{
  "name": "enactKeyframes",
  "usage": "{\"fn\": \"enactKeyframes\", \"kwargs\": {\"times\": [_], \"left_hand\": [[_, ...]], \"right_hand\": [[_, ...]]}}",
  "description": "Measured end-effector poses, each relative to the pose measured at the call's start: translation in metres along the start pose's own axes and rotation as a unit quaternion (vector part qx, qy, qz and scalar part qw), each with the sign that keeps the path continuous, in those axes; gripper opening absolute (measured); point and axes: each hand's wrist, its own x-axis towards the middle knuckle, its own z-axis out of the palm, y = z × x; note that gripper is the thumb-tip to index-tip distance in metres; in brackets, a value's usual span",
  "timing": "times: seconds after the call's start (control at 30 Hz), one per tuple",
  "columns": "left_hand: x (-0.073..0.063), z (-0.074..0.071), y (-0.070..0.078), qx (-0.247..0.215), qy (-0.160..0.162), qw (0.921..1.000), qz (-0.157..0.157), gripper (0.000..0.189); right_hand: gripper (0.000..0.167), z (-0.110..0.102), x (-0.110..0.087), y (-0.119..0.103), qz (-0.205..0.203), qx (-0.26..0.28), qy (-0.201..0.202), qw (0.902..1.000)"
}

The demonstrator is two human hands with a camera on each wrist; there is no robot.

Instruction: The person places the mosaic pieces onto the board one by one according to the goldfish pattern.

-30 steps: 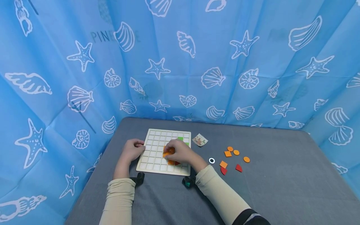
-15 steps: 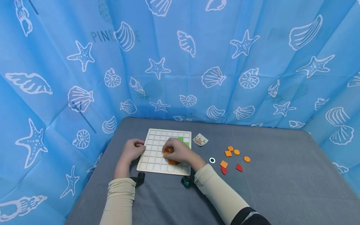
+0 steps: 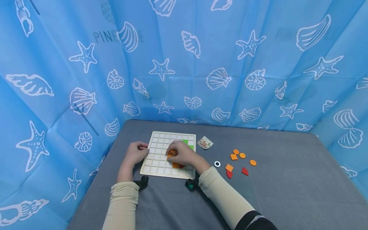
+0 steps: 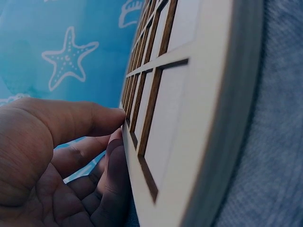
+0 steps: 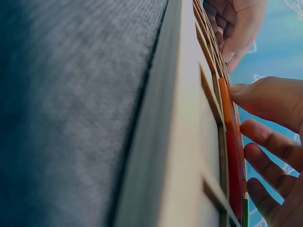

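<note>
In the head view a pale wooden grid board with white cells lies on the table. My left hand holds its left edge. The left wrist view shows the thumb touching the rim, other fingers beside it and partly hidden. My right hand is over the board's middle, thumb and forefinger at an orange tile; its forefinger is hidden in the right wrist view, where the thumb meets an orange piece. A red piece sits beside it. Green tiles lie in cells near the top right.
A small pattern card lies right of the board. Farther right are a white ring-shaped piece, orange discs, orange squares and red rounded pieces. A blue seashell curtain hangs behind the grey-covered table.
My right hand has shifted very slightly left and its fingers have moved a little over the orange tiles. My left hand stays at the board's edge.
</note>
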Motion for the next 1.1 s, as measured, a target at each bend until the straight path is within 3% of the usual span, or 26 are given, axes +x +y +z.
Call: {"fn": "enactKeyframes", "kwargs": {"times": [0.27,0.5,0.77,1.1], "left_hand": [[-0.002,0.001,0.0,-0.002,0.0,1.0,0.004,0.029],[-0.002,0.002,0.001,-0.012,0.0,0.9999,0.006,0.031],[-0.001,0.001,-0.001,-0.013,-0.001,0.9999,0.009,0.03],[0.0,0.002,-0.003,-0.009,-0.003,1.0,0.003,0.031]], "right_hand": [[0.014,-0.004,-0.005,0.003,0.005,0.014,-0.002,0.9999],[0.012,-0.024,-0.023,0.011,-0.001,0.04,0.013,0.9991],[0.018,-0.058,-0.062,0.03,0.038,0.04,0.046,0.9974],[0.035,-0.103,-0.128,0.066,0.112,0.018,0.096,0.9889]]}}
